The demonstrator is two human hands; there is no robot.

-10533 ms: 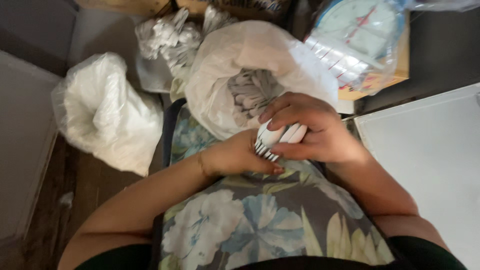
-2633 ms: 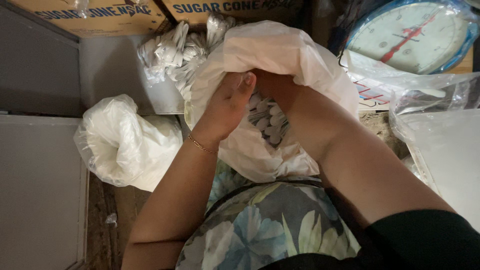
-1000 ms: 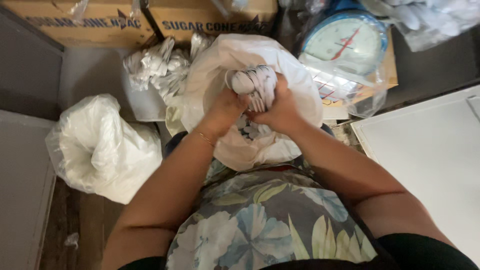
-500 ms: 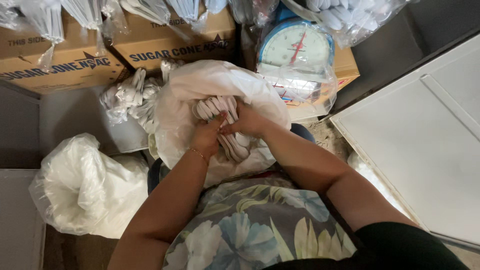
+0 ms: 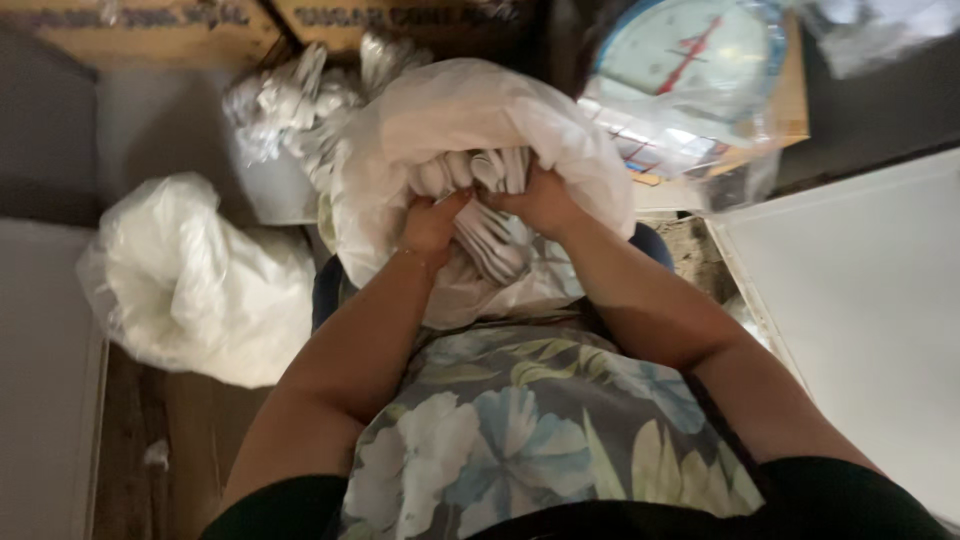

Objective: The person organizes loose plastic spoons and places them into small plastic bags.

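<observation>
A big white plastic bag (image 5: 470, 110) lies open on my lap, full of white plastic spoons. Both hands reach into its mouth. My left hand (image 5: 432, 222) and my right hand (image 5: 540, 200) together clasp a bunch of white plastic spoons (image 5: 470, 172), bowls pointing up and away from me. More loose spoons (image 5: 495, 250) lie below the hands inside the bag.
A second tied white bag (image 5: 190, 280) sits on the floor at the left. Small packs of spoons (image 5: 290, 100) lie behind the open bag. A dial scale wrapped in plastic (image 5: 690, 60) stands at the upper right on a cardboard box. A white surface (image 5: 860, 300) is at the right.
The camera view has shifted. Both hands stay in the bag and have gathered the spoons into a tighter bunch held a little higher.
</observation>
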